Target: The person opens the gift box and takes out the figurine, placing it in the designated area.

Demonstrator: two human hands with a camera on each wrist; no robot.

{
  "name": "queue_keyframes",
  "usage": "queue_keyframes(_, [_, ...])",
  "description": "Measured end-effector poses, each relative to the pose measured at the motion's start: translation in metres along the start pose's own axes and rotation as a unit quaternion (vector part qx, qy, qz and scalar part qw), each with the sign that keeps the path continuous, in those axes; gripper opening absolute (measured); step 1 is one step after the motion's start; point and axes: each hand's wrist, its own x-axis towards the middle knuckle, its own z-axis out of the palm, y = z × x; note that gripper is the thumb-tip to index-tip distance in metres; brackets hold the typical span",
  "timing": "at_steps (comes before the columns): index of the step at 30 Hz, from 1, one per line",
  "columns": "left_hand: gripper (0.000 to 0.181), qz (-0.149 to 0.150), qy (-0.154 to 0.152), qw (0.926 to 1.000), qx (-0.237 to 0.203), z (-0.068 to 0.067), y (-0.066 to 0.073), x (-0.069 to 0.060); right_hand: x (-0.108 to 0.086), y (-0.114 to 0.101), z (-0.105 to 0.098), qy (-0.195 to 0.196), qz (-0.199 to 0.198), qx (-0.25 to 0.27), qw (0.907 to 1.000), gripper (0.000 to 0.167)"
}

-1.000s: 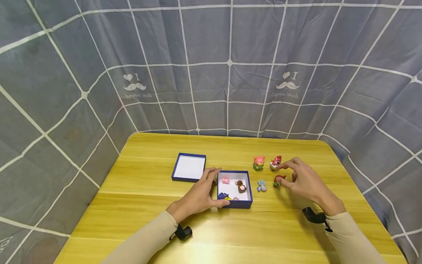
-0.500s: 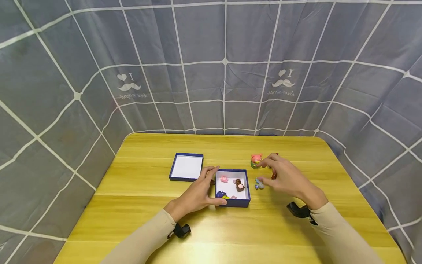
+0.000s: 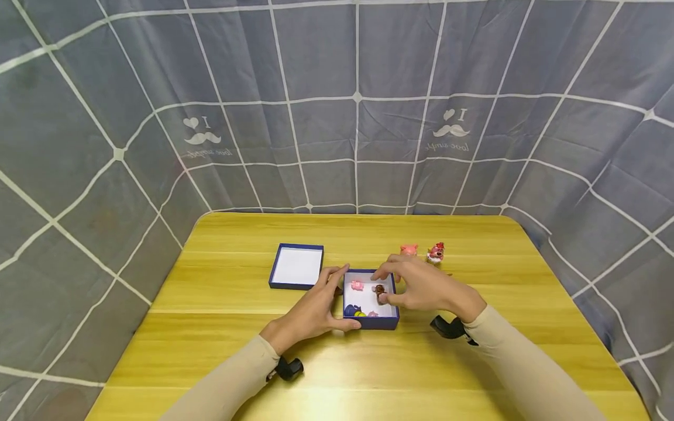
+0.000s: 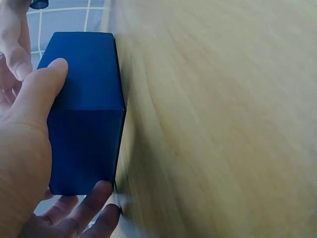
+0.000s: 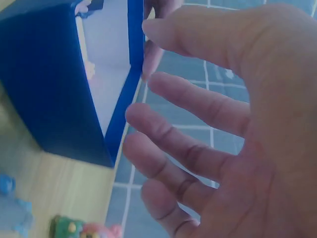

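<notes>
A dark blue open box [image 3: 371, 323] with a white inside stands on the table. My left hand [image 3: 308, 313] grips its left side, the thumb on the front wall and the fingers at the back. Inside lie a pink pig figurine [image 3: 357, 285], a brown figurine [image 3: 380, 290] and a blue-and-yellow figurine [image 3: 351, 310]. Over the box's right wall reaches my right hand [image 3: 425, 285]. In the right wrist view its thumb and fingers are spread apart with nothing between them. A blue-grey figurine [image 5: 14, 210] lies beside the box there; the right hand hides it in the head view.
The blue-rimmed lid [image 3: 297, 266] lies inside up, behind and left of the box. A pink pig-headed figurine [image 3: 408, 249] and a red figurine [image 3: 435, 252] stand behind the right hand. A grey checked curtain [image 3: 326, 134] hangs behind the wooden table [image 3: 226, 316].
My right hand has moved left from the figurines on the right to over the box. My left hand keeps its grip on the box. The head view has shifted slightly.
</notes>
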Motion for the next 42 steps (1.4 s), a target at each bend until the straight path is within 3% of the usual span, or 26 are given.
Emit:
queue_keyframes(6, [0.129, -0.002, 0.003, 1.0000, 0.007, -0.002, 0.000, 0.000, 0.018, -0.004, 0.004, -0.049, -0.035, 0.029, 0.9977, 0.039])
queue_keyframes(19, [0.127, 0.002, 0.001, 0.9999, 0.013, -0.002, 0.001, -0.002, 0.047, -0.008, 0.016, -0.138, -0.044, 0.067, 0.9871, 0.044])
queue_keyframes(30, [0.125, -0.005, 0.003, 0.9999, 0.011, -0.001, 0.001, -0.003, 0.065, -0.010, 0.025, -0.215, -0.044, 0.084, 0.9720, 0.031])
queue_keyframes(36, [0.125, -0.003, 0.005, 0.9998, 0.017, 0.000, 0.000, -0.002, 0.071, -0.010, 0.026, -0.238, -0.046, 0.104, 0.9645, 0.031])
queue_keyframes(42, [0.125, -0.002, 0.005, 0.9999, 0.012, 0.001, 0.000, -0.001, 0.071, -0.007, 0.027, -0.237, -0.045, 0.112, 0.9640, 0.029])
